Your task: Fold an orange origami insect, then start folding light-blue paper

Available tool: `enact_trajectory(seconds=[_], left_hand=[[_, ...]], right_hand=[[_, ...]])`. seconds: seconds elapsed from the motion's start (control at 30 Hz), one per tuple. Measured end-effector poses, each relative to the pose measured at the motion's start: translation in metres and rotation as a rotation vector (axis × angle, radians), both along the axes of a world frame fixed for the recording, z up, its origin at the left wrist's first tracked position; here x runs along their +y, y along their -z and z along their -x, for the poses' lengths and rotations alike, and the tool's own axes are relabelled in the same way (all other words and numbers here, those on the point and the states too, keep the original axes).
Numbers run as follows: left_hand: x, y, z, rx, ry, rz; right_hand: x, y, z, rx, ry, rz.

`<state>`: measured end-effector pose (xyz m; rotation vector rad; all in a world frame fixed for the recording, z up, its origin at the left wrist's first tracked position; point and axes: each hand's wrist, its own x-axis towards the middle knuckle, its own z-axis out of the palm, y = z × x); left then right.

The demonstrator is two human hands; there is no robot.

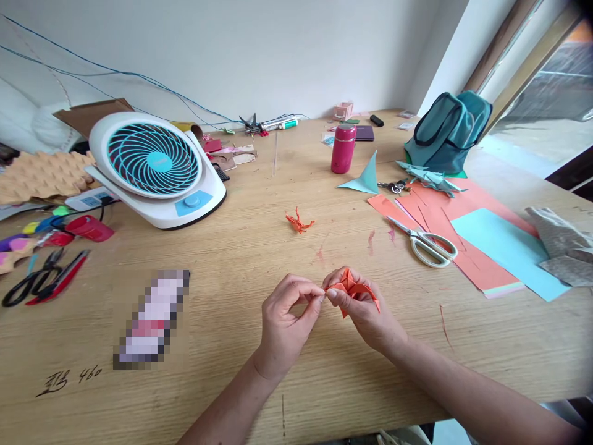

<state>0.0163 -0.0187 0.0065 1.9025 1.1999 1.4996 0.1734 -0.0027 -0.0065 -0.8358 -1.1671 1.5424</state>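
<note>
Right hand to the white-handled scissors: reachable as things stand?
Probably yes: nothing stands between the right hand and the white-handled scissors, and their handles lie uncovered. But that hand holds the folded orange paper, so it would likely need to let go first.

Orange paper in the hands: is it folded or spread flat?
Folded: the orange paper shows creases and pointed flaps in the right hand, with a thin end at the left hand.

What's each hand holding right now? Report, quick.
Left hand: closed, pinching one end of the orange folded paper.
Right hand: closed, holding that same paper.
</note>
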Motion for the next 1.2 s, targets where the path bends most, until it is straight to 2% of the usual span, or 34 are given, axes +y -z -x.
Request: enact_trajectory(seconds=[0.17, 0.37, 0.5, 0.67, 0.93, 1.03, 1.2], left_hand=[[-0.002, -0.001, 0.0, -0.05, 0.047, 0.078], [-0.004, 0.008, 0.001, -0.143, 0.123, 0.15], [-0.005, 0.009, 0.0, -0.129, 0.094, 0.157], [-0.003, 0.002, 0.001, -0.004, 0.027, 0.011], [-0.001, 0.004, 0.0, -0.002, -0.025, 0.093], [-0.002, 0.006, -0.001, -0.062, 0.001, 0.16], [-0.003, 0.006, 0.001, -0.179, 0.126, 0.247]], right_hand=[[0.001, 0.004, -0.001, 0.02, -0.006, -0.002], [0.003, 0.006, -0.001, -0.008, 0.032, 0.049], [0.003, 0.004, -0.001, 0.053, 0.017, 0.103], [0.002, 0.002, 0.001, 0.129, -0.043, 0.215], [0.002, 0.002, 0.003, 0.168, -0.072, 0.255], [0.002, 0.001, 0.004, 0.212, -0.081, 0.263], [0.002, 0.002, 0.004, 0.238, -0.104, 0.268]])
